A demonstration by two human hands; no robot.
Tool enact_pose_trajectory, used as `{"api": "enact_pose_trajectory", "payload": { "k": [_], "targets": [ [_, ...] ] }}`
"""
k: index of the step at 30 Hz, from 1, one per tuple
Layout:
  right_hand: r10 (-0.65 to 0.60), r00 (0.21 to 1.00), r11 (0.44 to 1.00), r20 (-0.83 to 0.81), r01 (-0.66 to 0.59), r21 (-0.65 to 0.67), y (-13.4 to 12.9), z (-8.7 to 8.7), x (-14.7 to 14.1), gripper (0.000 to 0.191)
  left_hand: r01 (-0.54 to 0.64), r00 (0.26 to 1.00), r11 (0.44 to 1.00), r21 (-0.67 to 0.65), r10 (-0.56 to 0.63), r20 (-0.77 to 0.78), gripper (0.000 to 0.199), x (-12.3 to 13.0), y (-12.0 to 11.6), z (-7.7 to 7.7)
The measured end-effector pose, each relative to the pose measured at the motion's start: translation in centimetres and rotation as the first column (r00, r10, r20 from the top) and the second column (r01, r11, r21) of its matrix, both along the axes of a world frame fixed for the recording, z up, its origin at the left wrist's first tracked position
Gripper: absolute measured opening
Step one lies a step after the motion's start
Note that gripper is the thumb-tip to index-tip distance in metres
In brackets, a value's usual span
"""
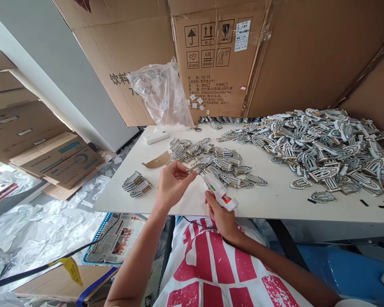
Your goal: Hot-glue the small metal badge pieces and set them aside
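My right hand (222,217) is wrapped around a white glue gun (215,187) with green and orange marks, its nozzle end toward my left hand. Thumb and fingers of my left hand (174,185) pinch the edge of a small grey-white arched piece (195,167), partly hidden by the fingertips. Just beyond both hands lies a loose heap of similar pieces (224,164), grey and white with gold-brown edges. A tidy overlapping cluster of these pieces (137,184) rests left of my left hand.
A large pile of arched pieces (333,149) covers the table's right side. Black strips (364,203) lie near the right edge. Torn brown paper (158,161), a white device (156,137) and a plastic bag (163,94) are at the back left, before tall cardboard (217,98).
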State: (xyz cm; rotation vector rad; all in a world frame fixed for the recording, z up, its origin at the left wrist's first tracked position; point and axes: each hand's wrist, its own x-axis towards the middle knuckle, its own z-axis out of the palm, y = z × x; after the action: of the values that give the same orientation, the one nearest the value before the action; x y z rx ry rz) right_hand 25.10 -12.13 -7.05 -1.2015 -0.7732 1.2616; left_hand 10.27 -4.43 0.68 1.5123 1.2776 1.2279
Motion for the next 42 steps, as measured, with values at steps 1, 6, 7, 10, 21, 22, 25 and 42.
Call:
{"api": "enact_pose_trajectory", "payload": {
  "k": [1, 6, 7, 10, 21, 22, 25, 42],
  "targets": [
    [0.006, 1.0, 1.0, 0.004, -0.007, 0.009, 0.0, 0.1, 0.0, 0.061, -0.009, 1.0, 1.0, 0.013, 0.009, -0.008, 0.03, 0.1, 0.0, 0.0],
    [0.011, 1.0, 0.999, 0.025, -0.012, 0.043, 0.0, 0.4, 0.1, 0.054, -0.06, 0.994, 0.987, 0.149, 0.073, -0.083, 0.023, 0.6, -0.4, 0.0],
    [0.021, 0.999, 0.999, 0.033, -0.022, 0.049, 0.1, 0.5, 0.2, 0.052, -0.065, 0.991, 0.983, 0.174, 0.084, -0.103, 0.021, 0.7, -0.5, 0.1],
    [0.056, 0.997, 0.996, 0.046, -0.059, 0.063, 0.1, 0.7, 0.3, 0.05, -0.048, 0.979, 0.97, 0.239, 0.093, -0.179, 0.019, 0.7, -0.6, 0.2],
    [0.137, 0.99, 0.987, -0.013, -0.135, 0.084, 0.5, -0.1, 0.5, 0.047, 0.058, 0.957, 0.95, 0.307, 0.035, -0.289, 0.018, -0.5, 0.3, 0.2],
    [0.136, 0.99, 0.987, -0.024, -0.134, 0.085, 0.5, -0.2, 0.5, 0.046, 0.052, 0.961, 0.953, 0.297, 0.033, -0.274, 0.018, -0.5, 0.4, 0.2],
    [0.139, 0.987, 0.988, -0.08, -0.132, 0.085, 0.5, -0.4, 0.5, 0.045, 0.031, 0.983, 0.974, 0.225, 0.011, -0.183, 0.02, -0.5, 0.8, -0.2],
    [0.093, 0.992, 0.985, -0.082, -0.08, 0.153, 0.3, -1.1, 0.3, 0.042, 0.061, 0.977, 0.997, 0.04, -0.068, 0.204, 0.035, -2.7, 2.9, -0.8]
  ]
}}
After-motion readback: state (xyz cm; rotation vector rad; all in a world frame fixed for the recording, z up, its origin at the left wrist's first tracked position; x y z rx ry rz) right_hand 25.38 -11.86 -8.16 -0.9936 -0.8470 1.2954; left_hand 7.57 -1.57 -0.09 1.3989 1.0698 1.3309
